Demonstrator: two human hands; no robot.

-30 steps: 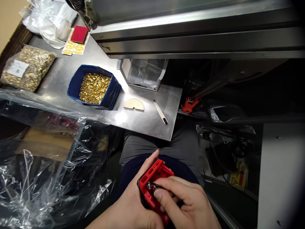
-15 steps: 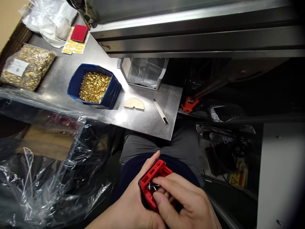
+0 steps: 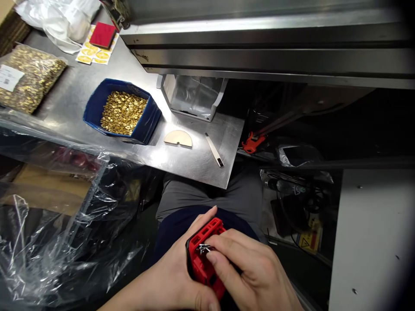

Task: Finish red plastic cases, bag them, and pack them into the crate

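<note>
A red plastic housing with black edges (image 3: 197,264) is held low in front of my body. My left hand (image 3: 177,270) wraps round its left side, thumb across the near end. Inside the housing's cavity, small shiny metal pins (image 3: 204,248) show at the fingertips of my right hand (image 3: 248,268). Thumb and forefinger of that hand are pinched together on some of the pins; its other fingers are partly hidden. The lower part of the housing is covered by my hands.
On the metal table stands a blue bin (image 3: 147,119) of small brass parts. Beside it lie a half-round plate (image 3: 178,138) and white tweezers (image 3: 214,150). A grey bin (image 3: 215,103) sits behind them. Left are a bag of brass parts (image 3: 35,73) and clear plastic sheeting (image 3: 65,242).
My view has shifted slightly, so the table and bins appear further left. The right fingers have moved a little within the housing, and more of the metal pins show.
</note>
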